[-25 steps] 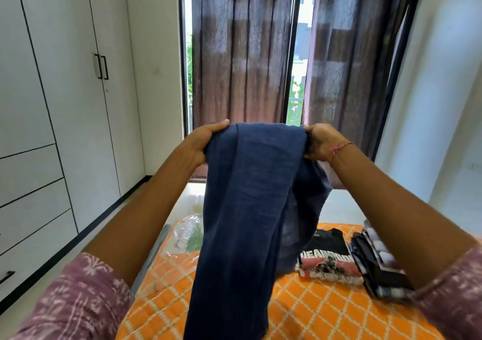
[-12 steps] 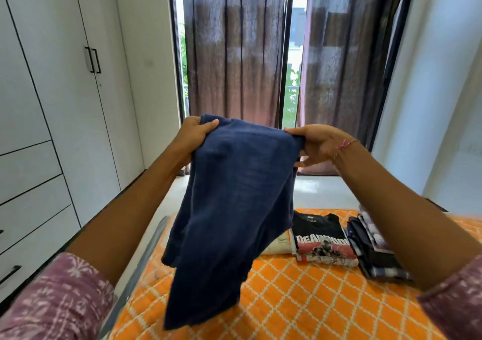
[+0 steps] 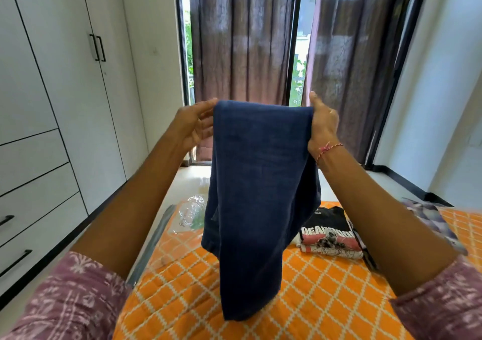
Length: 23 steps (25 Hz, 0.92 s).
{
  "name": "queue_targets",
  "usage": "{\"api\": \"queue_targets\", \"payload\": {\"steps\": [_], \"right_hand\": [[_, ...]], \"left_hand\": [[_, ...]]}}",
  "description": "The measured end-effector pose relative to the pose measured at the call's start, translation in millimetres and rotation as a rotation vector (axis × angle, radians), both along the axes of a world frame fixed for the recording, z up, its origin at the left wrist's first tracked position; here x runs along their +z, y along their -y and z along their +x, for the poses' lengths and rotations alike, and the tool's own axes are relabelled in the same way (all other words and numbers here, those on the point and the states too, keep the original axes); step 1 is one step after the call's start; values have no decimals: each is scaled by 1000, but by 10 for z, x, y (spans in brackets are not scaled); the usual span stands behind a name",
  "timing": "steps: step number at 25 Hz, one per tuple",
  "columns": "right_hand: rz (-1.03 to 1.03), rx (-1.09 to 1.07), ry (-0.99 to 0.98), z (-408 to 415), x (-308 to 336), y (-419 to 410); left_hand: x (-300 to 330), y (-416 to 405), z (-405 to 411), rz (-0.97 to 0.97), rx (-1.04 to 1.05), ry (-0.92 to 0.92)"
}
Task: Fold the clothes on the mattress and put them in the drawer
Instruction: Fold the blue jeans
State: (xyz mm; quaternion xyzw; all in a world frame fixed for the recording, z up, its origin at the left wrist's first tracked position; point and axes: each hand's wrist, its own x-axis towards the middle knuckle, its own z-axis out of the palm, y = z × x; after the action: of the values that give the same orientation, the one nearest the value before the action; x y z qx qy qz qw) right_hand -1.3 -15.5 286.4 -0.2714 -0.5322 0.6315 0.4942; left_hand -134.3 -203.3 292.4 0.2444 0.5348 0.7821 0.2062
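- Sleeves of mauve printed cotton (image 3: 78,298) sit nearest the camera; forearms run out from them over the orange quilted mattress cover with white lattice pattern (image 3: 313,300), the landmark for all positions below.
- Dark blue woven cotton garment (image 3: 258,196) hangs above the cover's near-middle, top edge stretched level between both hands, lower end dangling just over the cover; whether it touches cannot be told.
- Left hand (image 3: 191,125) holds the garment's top left corner: thumb over the top edge, fingers loosely curled at the side hem. How firmly it pinches is hard to make out.
- Right hand (image 3: 322,124) grips the top right corner, fingers wrapped behind the cloth, thumb raised.
- Step in hand, as judged: squaring the garment for its next fold. Recommended: keep both corners level and taut, let the length hang straight, lower it flat onto the bare cover, then fold over.
- Folded black T-shirt with red and white print (image 3: 330,235) lies on the cover's far right part, beyond the garment; its lettering is partly cut off by the right forearm.
- Patterned grey-purple folded clothes (image 3: 433,222) lie right of it, largely hidden by that arm.
- Crumpled clear plastic bag (image 3: 191,214) rests at the cover's far left corner.
- White wardrobe with black-handled drawers (image 3: 39,183) stands left of the cover; all drawers in view are closed.
- Garment type is indeterminate; its rear layers are hidden.
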Motion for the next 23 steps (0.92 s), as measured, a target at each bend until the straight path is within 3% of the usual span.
{"api": "queue_targets", "payload": {"steps": [3,6,8,10,13,16,20,23], "right_hand": [[128,-55,254,89,-143,-67],[-65,418,87,224,-219,-122],[18,564,210,246,-266,-165],[124,444,311,197,-310,-212],[9,467,86,193,-252,-246],[-1,500,188,219,-214,-209],[-46,425,-18,229,-275,-184],[62,376,206,247,-412,-204]], "left_hand": [[-79,-107,34,-67,142,56],[-429,-132,57,-21,13,118],[-563,-189,0,-144,30,22],[-560,-268,-90,-119,74,28],[-408,-267,-1,-16,-103,107],[-320,-292,47,-176,-6,-16],[-325,-269,94,-28,-113,95],[-600,-253,88,-189,-5,102]]}}
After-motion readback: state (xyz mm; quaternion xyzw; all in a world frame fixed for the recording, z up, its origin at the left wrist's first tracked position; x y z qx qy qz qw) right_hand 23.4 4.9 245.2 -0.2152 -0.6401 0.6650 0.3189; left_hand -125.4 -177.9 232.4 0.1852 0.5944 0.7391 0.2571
